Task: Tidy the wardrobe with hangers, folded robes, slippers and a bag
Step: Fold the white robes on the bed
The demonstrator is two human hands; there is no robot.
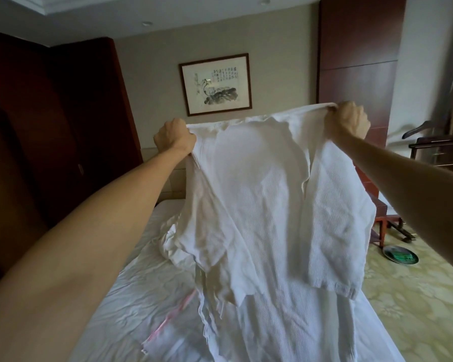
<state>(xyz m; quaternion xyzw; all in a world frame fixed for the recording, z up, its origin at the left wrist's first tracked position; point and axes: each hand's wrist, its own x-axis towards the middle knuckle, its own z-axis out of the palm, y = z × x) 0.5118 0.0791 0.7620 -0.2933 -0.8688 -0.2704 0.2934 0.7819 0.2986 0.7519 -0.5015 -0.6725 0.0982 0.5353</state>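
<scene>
A white waffle-weave robe [259, 194] hangs spread out in the air above the bed [120, 304]. My left hand [174, 138] grips its left shoulder and my right hand [347, 120] grips its right shoulder, both arms stretched forward. The robe's hem and a loose belt trail down onto the sheet. A second crumpled white cloth [175, 239] lies on the bed behind the robe's left sleeve. A clear plastic bag with a pink strip [168, 325] lies flat on the sheet near me.
A dark wooden wardrobe [37, 126] stands at the left. To the right are tall wood panels [356, 61], a wooden valet stand with a hanger [429, 145], a red wooden luggage rack [385, 218] and a round tray with green items [400, 256] on patterned carpet.
</scene>
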